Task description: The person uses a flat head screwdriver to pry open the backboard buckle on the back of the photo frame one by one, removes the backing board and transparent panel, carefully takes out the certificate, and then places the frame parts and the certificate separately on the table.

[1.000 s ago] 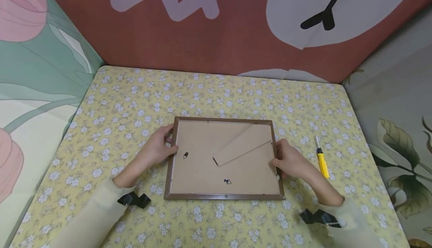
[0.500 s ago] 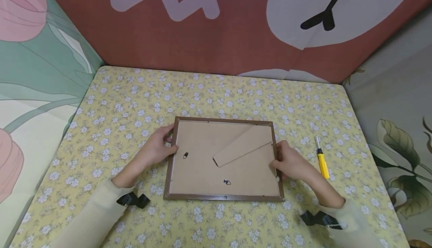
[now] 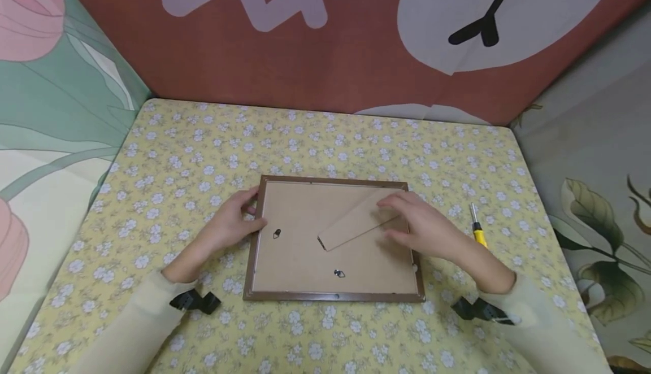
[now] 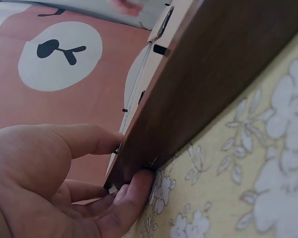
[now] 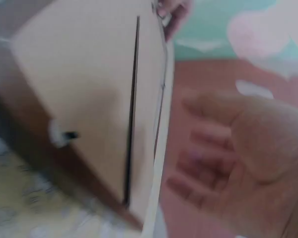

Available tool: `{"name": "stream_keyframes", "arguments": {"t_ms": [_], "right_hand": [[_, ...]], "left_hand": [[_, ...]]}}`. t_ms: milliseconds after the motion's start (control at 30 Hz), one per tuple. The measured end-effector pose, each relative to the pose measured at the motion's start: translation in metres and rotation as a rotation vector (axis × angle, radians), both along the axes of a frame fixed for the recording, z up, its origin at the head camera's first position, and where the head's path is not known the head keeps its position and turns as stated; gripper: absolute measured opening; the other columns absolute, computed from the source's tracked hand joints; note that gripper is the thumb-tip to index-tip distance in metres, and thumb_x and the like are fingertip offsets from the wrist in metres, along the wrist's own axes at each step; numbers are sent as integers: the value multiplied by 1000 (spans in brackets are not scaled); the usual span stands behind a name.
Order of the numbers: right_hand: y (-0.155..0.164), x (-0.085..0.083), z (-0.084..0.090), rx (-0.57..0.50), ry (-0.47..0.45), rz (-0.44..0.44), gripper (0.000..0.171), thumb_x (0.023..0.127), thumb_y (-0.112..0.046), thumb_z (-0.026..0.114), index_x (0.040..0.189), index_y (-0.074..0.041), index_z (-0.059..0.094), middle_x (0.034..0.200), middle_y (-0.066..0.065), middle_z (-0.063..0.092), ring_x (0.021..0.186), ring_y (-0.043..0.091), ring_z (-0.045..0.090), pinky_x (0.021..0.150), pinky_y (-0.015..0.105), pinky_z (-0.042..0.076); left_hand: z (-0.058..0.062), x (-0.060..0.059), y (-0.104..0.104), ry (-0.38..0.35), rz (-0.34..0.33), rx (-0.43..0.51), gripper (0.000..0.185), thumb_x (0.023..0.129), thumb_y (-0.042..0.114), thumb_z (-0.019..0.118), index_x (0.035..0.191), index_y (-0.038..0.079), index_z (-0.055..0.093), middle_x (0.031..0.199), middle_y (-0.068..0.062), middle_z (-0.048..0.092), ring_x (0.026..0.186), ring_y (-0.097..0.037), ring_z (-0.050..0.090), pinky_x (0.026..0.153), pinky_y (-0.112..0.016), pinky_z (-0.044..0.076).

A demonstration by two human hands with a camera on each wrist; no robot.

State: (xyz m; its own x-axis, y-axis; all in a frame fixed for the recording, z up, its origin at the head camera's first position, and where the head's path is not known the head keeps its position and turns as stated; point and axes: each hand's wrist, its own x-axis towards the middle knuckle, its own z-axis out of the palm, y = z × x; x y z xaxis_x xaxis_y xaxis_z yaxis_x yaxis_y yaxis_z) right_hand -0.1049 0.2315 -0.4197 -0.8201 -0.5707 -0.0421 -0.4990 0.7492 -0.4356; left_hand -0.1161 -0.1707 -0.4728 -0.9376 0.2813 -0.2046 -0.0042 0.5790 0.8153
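A picture frame (image 3: 300, 210) lies back side up, its brown rim round a tan backing board. Two small metal hangers and a slanted easel stand (image 3: 351, 224) show on that board. My left hand (image 3: 229, 221) grips the left side of the rim; in the left wrist view the thumb (image 4: 94, 141) lies over the top edge and fingers press the outer side low down. Over the right part of the board hovers my right hand (image 3: 419, 224), thumb and fingers apart and relaxed, with nothing between them. The right wrist view shows that hand (image 5: 238, 158) spread beside the board.
A yellow-handled screwdriver (image 3: 478, 233) lies to the right of the frame, partly hidden behind the right forearm. The table (image 3: 315, 340) wears a yellow floral cover. A red printed wall (image 3: 254, 63) stands behind, with printed panels at both sides. Black straps sit on both wrists.
My right hand has let go of the frame's right rim and moved left and up over the backing board. The left hand keeps its grip. The view has shifted slightly.
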Motion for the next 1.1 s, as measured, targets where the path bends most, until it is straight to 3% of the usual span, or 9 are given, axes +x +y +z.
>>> {"name": "stream_keyframes", "arguments": {"t_ms": [67, 167, 333, 500, 700, 833, 1100], "right_hand": [[-17, -5, 1, 4, 60, 155, 56, 85, -18, 85, 134, -5, 62, 133, 9, 61, 125, 27, 55, 105, 46, 50], [-41, -10, -1, 18, 105, 323, 59, 86, -24, 84, 138, -7, 61, 136, 8, 61, 128, 26, 54, 111, 43, 46], [-73, -15, -14, 77, 67, 470, 63, 89, -30, 80, 144, -7, 57, 142, 9, 58, 132, 25, 52, 117, 41, 40], [-88, -15, -25, 165, 57, 511, 62, 90, -33, 79, 143, -8, 58, 140, 8, 58, 131, 25, 52, 116, 41, 41], [-93, -15, -28, 170, 91, 527, 51, 89, -29, 81, 134, -11, 66, 129, 4, 63, 120, 20, 57, 107, 36, 49], [-95, -16, -30, 168, 122, 536, 46, 89, -28, 81, 130, -12, 70, 122, 1, 65, 113, 17, 59, 101, 32, 52], [-93, -21, -26, 185, 108, 519, 47, 87, -24, 83, 129, -9, 70, 123, 2, 66, 113, 18, 60, 101, 33, 53]], "left_hand": [[0, 1, -3, 4, -8, 6, 82, 90, 6, 75, 156, -6, 29, 141, -26, 47, 111, -35, 58, 77, -31, 61], [-1, 1, -6, 2, -20, 13, 81, 91, 7, 76, 156, -7, 29, 143, -26, 46, 114, -36, 57, 85, -34, 60], [-2, 2, -6, -4, -30, 12, 80, 93, 9, 74, 156, -6, 28, 144, -27, 45, 117, -36, 56, 90, -39, 58], [-4, 3, -4, -18, -33, -1, 80, 93, 9, 74, 157, -5, 28, 147, -26, 44, 119, -37, 56, 96, -44, 57], [-4, 4, -3, -9, -18, -24, 80, 93, 10, 74, 157, -4, 29, 148, -25, 45, 119, -37, 57, 98, -48, 55], [-4, 4, -5, 2, -18, -30, 80, 93, 9, 74, 157, -4, 29, 147, -24, 46, 118, -36, 57, 95, -46, 56], [-2, 4, -6, 28, -24, -16, 78, 93, 10, 74, 155, -7, 30, 146, -25, 47, 116, -35, 56, 87, -37, 58]]}}
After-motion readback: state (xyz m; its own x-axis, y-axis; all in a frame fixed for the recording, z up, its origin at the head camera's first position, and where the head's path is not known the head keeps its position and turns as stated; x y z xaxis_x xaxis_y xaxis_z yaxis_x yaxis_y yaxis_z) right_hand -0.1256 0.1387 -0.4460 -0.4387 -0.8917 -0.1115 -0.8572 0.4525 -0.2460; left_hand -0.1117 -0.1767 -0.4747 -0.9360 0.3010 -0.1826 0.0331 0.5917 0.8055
